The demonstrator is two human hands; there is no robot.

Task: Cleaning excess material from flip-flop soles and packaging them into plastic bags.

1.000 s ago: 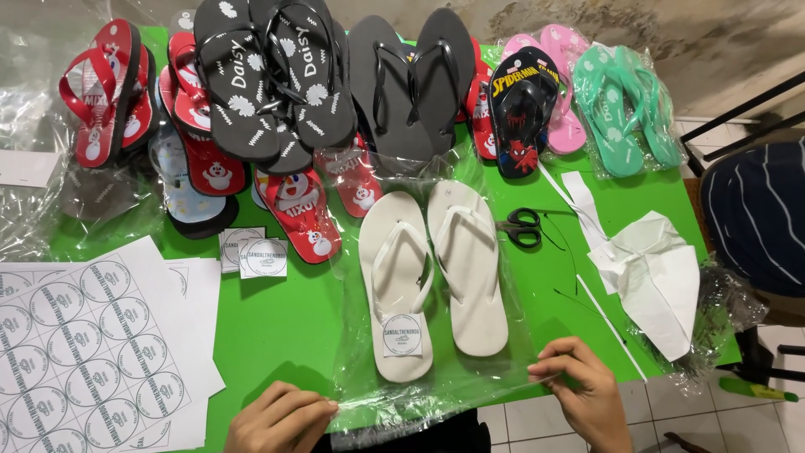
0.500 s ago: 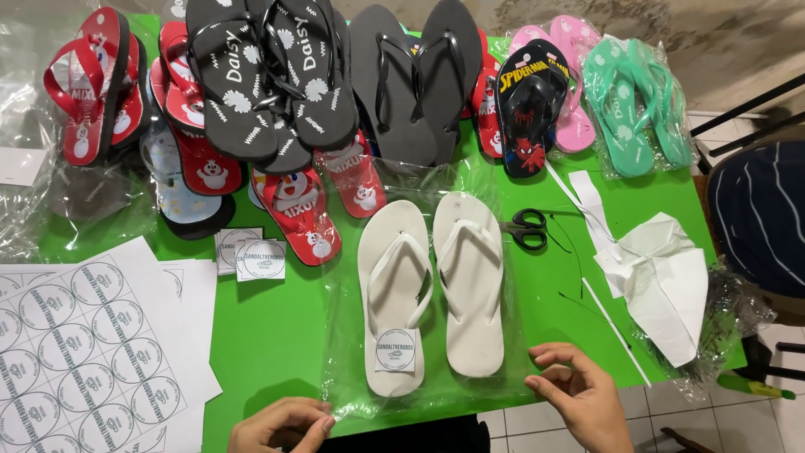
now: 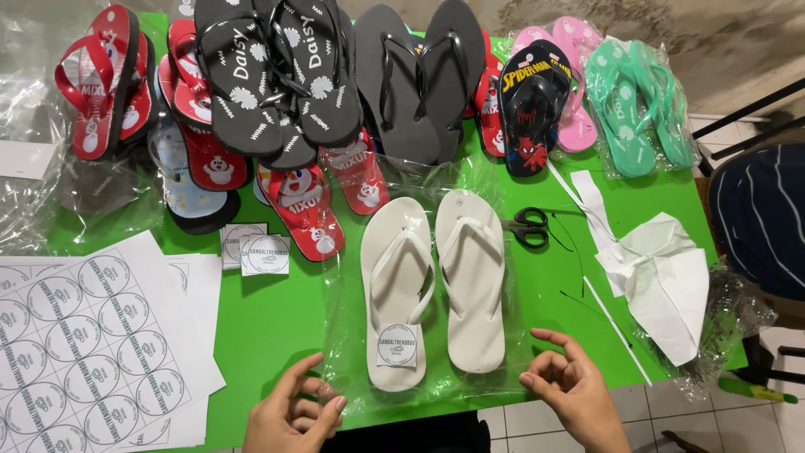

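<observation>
Both hands sit at the near edge of the green table (image 3: pixel 277 335), at the two bottom corners of a clear plastic bag (image 3: pixel 511 335). The left hand (image 3: pixel 289 415) has its fingers spread and loosely curled, fingertips at the bag's lower left corner, gripping nothing firmly. The right hand (image 3: pixel 574 394) is likewise loose, fingers bent and apart, just touching the bag's lower right edge. Inside the bag lies a pair of white flip-flops (image 3: pixel 436 289), side by side with toes pointing away, and a square label with a round print (image 3: pixel 397 345) rests on the heel of the left one. Just beyond the bag to the right lie black scissors (image 3: pixel 527 226), then white paper strips and crumpled white backing paper (image 3: pixel 662 281). To the left are two loose labels (image 3: pixel 256 249) and a sheet of round stickers (image 3: pixel 84 335). Along the far edge lie many more flip-flops: red (image 3: pixel 302 205), black (image 3: pixel 419 75), pink (image 3: pixel 570 50) and green (image 3: pixel 637 101) pairs.
</observation>
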